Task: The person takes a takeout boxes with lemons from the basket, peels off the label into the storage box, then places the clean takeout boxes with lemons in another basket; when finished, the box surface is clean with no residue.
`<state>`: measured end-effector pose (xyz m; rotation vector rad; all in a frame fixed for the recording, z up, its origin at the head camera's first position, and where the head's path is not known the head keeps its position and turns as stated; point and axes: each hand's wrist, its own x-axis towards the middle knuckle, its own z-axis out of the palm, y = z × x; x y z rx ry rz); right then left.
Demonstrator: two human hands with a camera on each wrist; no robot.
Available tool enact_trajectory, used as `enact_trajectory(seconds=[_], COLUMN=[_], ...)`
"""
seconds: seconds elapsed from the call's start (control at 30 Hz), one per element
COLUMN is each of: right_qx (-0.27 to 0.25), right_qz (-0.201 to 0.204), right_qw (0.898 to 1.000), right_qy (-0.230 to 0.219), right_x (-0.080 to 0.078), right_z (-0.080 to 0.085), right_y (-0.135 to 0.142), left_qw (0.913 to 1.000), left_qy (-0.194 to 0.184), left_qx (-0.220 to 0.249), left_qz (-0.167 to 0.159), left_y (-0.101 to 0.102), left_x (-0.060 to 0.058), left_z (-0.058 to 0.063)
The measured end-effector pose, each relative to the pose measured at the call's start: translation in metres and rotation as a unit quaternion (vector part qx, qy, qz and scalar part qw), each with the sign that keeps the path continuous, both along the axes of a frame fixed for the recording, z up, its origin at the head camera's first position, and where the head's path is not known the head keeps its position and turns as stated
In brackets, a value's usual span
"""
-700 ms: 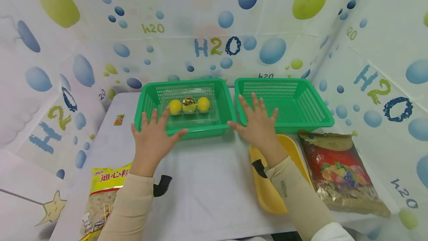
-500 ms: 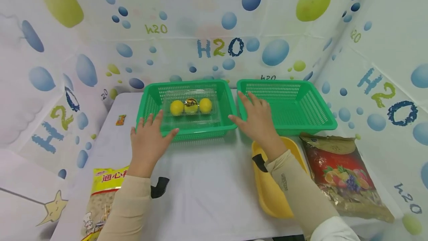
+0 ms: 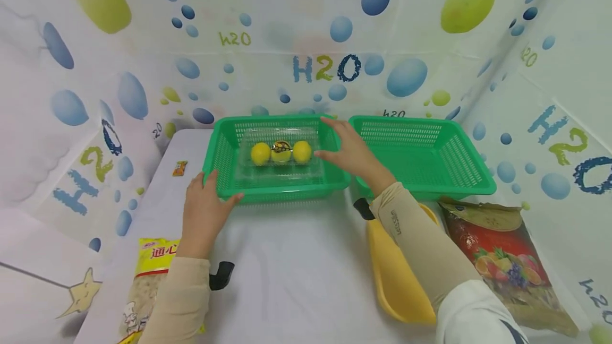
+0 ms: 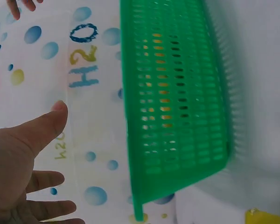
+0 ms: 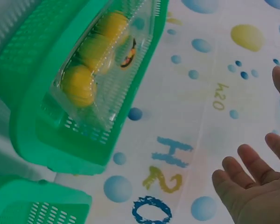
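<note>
In the head view a green plastic basket (image 3: pixel 277 194) stands at the back, left of the middle. Inside it lies a clear plastic box (image 3: pixel 248 171) with three yellow lemon-like fruits (image 3: pixel 261 153) and a dark round label. My left hand (image 3: pixel 204 216) hovers at the basket's front left corner, fingers spread and holding nothing. Over the basket's right end hangs my right hand (image 3: pixel 353 154), thumb and fingers apart, nothing between them. The left wrist view shows the basket's perforated wall (image 4: pixel 177 102) beside the left hand. From the right wrist, the fruit box shows inside the basket.
A second green basket (image 3: pixel 411 161) stands to the right. In front of it are a yellow tray (image 3: pixel 394 275), partly under my right forearm, and a red and gold bag (image 3: pixel 507 264). A yellow-topped pasta bag (image 3: pixel 155 264) and a small orange packet (image 3: pixel 179 169) lie at left.
My right hand has moved left from the second basket to above the first basket's right end. My left hand has drawn slightly left and down. The view has shifted a little.
</note>
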<state>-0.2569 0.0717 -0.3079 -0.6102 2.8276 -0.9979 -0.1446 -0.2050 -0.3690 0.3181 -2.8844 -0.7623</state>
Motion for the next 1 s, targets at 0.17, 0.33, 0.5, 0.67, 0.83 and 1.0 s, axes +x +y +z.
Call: enact_trajectory(seconds=[0.17,0.33,0.5,0.67,0.83,1.0], right_qx=[-0.038,-0.091,-0.152,-0.158,-0.151,-0.144], right_qz=[0.007,0.005,-0.008,-0.021,-0.025,-0.026], right_qw=[0.999,0.995,0.986,0.983,0.984,0.985], right_qy=[-0.019,-0.036,-0.063,-0.086,-0.087,-0.088], right_x=[-0.018,-0.034,-0.051,-0.065,-0.079,-0.096], right_z=[-0.009,-0.023,-0.035,-0.041,-0.044,-0.048], right_y=[-0.011,-0.019,-0.022,-0.026,-0.033,-0.040], left_qw=[0.9990,0.9988,0.9974,0.9935,0.9876,0.9819], left_qy=[-0.021,-0.024,-0.007,0.008,0.071,0.116], left_qx=[0.039,0.040,-0.021,-0.065,-0.103,-0.122], left_qz=[0.004,-0.014,-0.068,-0.093,-0.095,-0.086], left_y=[-0.010,-0.023,-0.031,-0.035,-0.038,-0.042], left_x=[-0.004,-0.007,-0.010,-0.011,-0.011,-0.013], left_z=[-0.012,-0.036,-0.059,-0.075,-0.077,-0.073])
